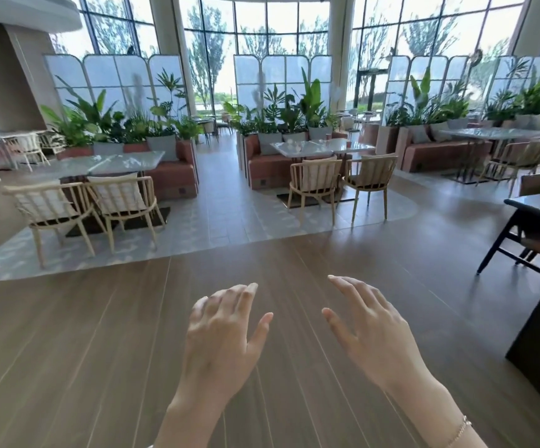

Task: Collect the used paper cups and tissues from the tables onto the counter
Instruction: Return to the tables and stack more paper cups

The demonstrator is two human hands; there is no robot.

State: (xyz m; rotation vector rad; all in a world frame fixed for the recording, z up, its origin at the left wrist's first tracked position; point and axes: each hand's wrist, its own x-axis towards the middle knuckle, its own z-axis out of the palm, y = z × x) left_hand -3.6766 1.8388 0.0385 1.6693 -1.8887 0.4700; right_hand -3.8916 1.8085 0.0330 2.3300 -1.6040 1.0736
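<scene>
A brown wooden plank floor (100, 350) fills the lower half of the view, and behind the seating area stand tall glass windows (262, 27) with dark frames. In the middle of the room there is a white glossy table (323, 147) with two light wooden chairs (314, 182) in front of it and a reddish sofa behind it. The left hand (223, 337) and the right hand (375, 331) are stretched forward over the floor, palms down. They are apart from each other, the fingers are relaxed and a little spread, and they hold nothing. The right wrist wears a thin bracelet (459, 431). On the left part of the white glossy table lie a few small pale things (291, 143), white and slightly pink. They are far from both hands, and too small and blurred to tell whether they are cups or tissues.
</scene>
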